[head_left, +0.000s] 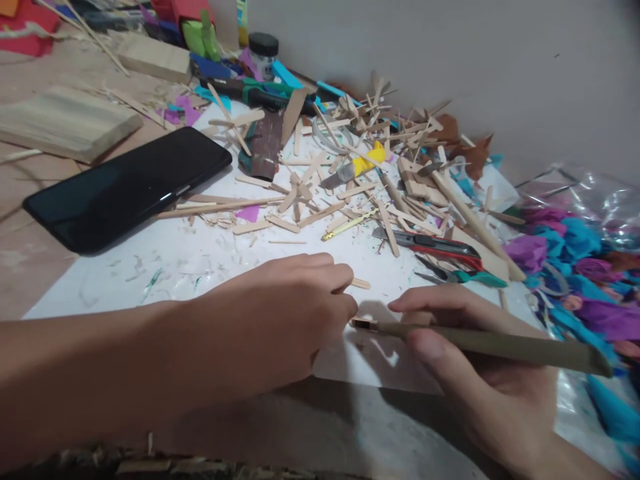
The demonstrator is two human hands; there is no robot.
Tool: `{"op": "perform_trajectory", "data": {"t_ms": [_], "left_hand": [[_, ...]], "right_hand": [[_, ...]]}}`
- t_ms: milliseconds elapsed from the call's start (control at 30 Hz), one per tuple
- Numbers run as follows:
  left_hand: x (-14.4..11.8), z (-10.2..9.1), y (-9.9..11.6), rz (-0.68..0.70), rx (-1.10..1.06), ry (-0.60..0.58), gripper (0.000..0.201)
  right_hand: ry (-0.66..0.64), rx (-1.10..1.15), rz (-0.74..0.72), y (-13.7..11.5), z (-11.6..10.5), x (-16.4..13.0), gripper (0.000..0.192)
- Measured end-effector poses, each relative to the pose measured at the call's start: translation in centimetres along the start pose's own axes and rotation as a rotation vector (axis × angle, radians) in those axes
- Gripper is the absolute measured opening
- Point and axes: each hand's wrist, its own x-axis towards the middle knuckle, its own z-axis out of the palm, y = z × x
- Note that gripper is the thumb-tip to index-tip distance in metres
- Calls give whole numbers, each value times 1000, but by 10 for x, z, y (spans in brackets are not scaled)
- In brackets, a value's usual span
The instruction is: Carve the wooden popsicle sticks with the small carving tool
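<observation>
Head view, looking down on a cluttered craft surface. Left hand (280, 320) lying knuckles-up on the white sheet (165, 260), fingers curled down and pinched on a small wooden stick piece (361, 283), only its tip showing past the fingertips. Right hand (465, 360) closed round a long olive-coloured craft knife (490, 343), thumb pressed along the handle, index finger stretched above it. Knife held nearly level, blade end pointing left and sitting just beside the left fingertips; contact between blade and wood not discernible, the meeting point being hidden by the fingers.

Beyond the hands, on the same sheet: a dense heap of wooden craft sticks (370, 167) and offcuts, shavings scattered toward the hands. Red utility cutter (435, 245) lying near the right hand, teal-handled pliers (463, 275) just below it. Yellow-bodied cutter (357, 168) in the middle of the heap. Black phone (127, 187) face-up at the sheet's left edge, well apart from both hands. Two wooden blocks (65, 123) further left on the bare table. Dark-lidded jar (263, 53) at the back near the wall. Crepe paper pieces (575, 267) in purple and blue piled at the right, partly inside clear plastic.
</observation>
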Motion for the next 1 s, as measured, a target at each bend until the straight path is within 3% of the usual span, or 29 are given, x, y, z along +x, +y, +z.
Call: {"op": "perform_trajectory", "data": {"t_ms": [167, 400, 667, 767, 900, 1000], "left_hand": [[3, 0, 2, 41, 18, 33, 20], [2, 1, -4, -34, -180, -13, 22], [8, -15, 1, -179, -226, -186, 18], [7, -17, 1, -144, -184, -178, 20], [7, -17, 0, -139, -211, -176, 20], [7, -17, 1, -148, -193, -165, 22]], "right_hand": [[42, -143, -85, -2, -2, -1, 16], [-123, -270, -111, -15, -4, -1, 17], [-82, -229, -12, -21, 1, 1, 23], [-54, -204, 49, -20, 2, 4, 30], [-55, -292, -62, -18, 3, 0, 20], [-42, -250, -27, -16, 2, -3, 26]]}}
